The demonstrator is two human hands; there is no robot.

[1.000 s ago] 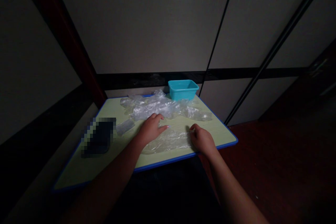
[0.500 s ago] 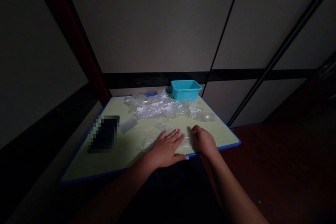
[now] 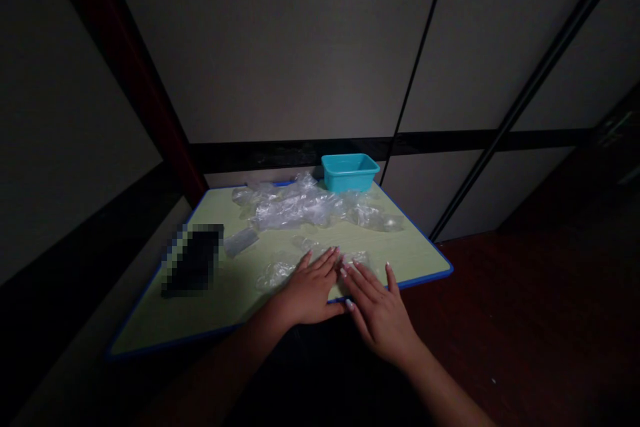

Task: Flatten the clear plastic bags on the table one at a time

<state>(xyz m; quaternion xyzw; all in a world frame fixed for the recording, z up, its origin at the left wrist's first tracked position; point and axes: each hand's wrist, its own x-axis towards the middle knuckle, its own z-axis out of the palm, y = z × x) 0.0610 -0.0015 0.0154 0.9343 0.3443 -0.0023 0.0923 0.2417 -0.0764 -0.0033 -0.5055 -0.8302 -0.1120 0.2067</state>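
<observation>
Both hands lie palm down near the front edge of a pale yellow-green table with a blue rim. My left hand (image 3: 315, 285) rests with its fingers stretched out on a clear plastic bag (image 3: 276, 273), which shows at its left and beyond the fingertips. Close beside it, my right hand (image 3: 377, 303) is spread over the right part of the clear plastic, its little finger held apart. Further back lies a crumpled heap of clear plastic bags (image 3: 315, 205). A small folded piece of clear plastic (image 3: 241, 241) sits left of the hands.
A turquoise plastic basket (image 3: 350, 173) stands at the table's back right corner. On the left side of the table (image 3: 150, 320) lies a dark, partly pixelated flat object (image 3: 195, 260). Grey panels rise directly behind the table.
My right hand has gone from curled fingers at the plastic's right side to spread flat, moving left beside my left hand. The view has shifted slightly.
</observation>
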